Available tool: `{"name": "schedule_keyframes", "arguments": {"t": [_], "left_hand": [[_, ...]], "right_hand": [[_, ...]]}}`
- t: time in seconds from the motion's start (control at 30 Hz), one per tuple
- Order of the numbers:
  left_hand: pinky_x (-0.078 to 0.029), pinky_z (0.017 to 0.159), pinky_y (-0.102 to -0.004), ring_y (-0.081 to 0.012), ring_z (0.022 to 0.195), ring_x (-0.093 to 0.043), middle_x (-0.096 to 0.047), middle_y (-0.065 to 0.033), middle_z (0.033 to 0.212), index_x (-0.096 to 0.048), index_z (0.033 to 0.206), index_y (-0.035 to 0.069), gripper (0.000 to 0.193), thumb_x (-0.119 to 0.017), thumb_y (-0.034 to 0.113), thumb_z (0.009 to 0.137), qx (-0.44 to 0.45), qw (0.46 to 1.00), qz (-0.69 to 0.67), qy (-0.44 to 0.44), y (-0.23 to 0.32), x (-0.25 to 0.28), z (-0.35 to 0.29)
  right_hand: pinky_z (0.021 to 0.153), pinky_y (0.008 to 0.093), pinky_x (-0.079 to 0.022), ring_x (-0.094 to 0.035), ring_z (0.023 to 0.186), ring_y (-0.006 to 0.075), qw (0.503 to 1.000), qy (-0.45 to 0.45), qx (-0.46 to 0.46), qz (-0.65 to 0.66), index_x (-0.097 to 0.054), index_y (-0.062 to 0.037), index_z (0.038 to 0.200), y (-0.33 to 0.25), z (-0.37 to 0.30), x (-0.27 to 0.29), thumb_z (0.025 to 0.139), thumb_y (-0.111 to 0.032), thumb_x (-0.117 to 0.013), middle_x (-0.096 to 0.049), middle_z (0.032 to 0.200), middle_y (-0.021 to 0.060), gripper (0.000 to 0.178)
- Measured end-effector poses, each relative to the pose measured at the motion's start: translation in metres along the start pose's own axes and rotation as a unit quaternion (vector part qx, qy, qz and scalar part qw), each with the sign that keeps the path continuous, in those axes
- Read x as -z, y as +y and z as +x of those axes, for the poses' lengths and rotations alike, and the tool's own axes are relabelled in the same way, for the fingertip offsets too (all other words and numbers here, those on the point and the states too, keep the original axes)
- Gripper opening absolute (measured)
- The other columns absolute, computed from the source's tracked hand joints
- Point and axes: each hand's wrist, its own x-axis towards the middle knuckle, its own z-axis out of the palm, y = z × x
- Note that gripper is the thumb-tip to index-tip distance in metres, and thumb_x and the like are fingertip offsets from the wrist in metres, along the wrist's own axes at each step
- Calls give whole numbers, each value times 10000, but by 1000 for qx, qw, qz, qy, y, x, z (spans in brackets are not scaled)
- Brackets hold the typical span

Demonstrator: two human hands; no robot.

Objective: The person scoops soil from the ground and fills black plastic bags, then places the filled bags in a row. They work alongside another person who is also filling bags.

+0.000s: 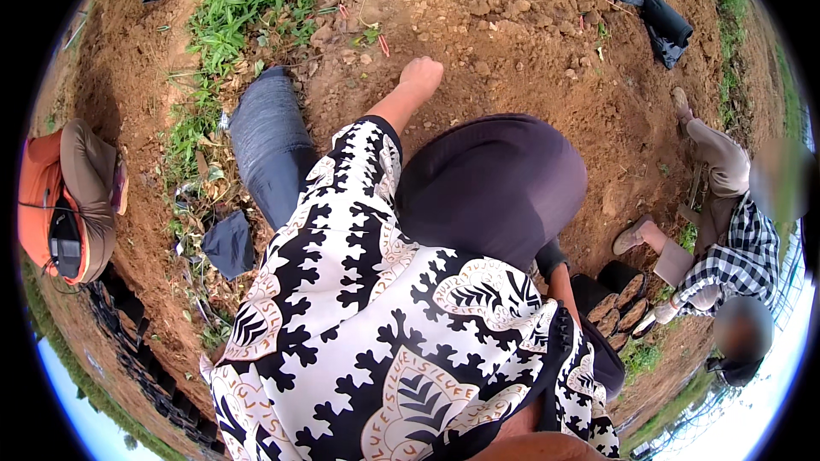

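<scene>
Left hand, upper centre, curls into a fist (arm outstretched); right forearm shows lower right of centre, its hand unclear.

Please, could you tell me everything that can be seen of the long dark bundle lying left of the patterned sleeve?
The long dark bundle looks like plastic: grey-blue and finely streaked above, smoother and blacker below. It lies on the soil, slanting down to the right, with green plants on its left. The patterned sleeve overlaps its lower right edge; contact is unclear. The left hand is apart from it.
</scene>
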Motion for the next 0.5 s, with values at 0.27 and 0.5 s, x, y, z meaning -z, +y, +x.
{"name": "schedule_keyframes", "arguments": {"t": [0.27,0.5], "left_hand": [[-465,876,-417,-370,1005,-590,-630,-218,1052,-664,1031,38,245,-636,178,833,168,891,-289,308,-62,41,23],[-202,1102,-535,-411,1380,-168,-195,-219,1497,-302,1396,-1,650,-556,336,901,274,908,-174,265,-40,-50,-50]], "right_hand": [[1022,399,-373,-517,1185,292,912,-7,120,-392,-614,-82,1178,143,29,-17,888,-186,-475,-581,1240,169,337],[1008,397,-384,-524,1173,304,945,-16,79,-317,-611,-65,1171,86,30,-8,866,-214,-506,-585,1224,178,355]]}}
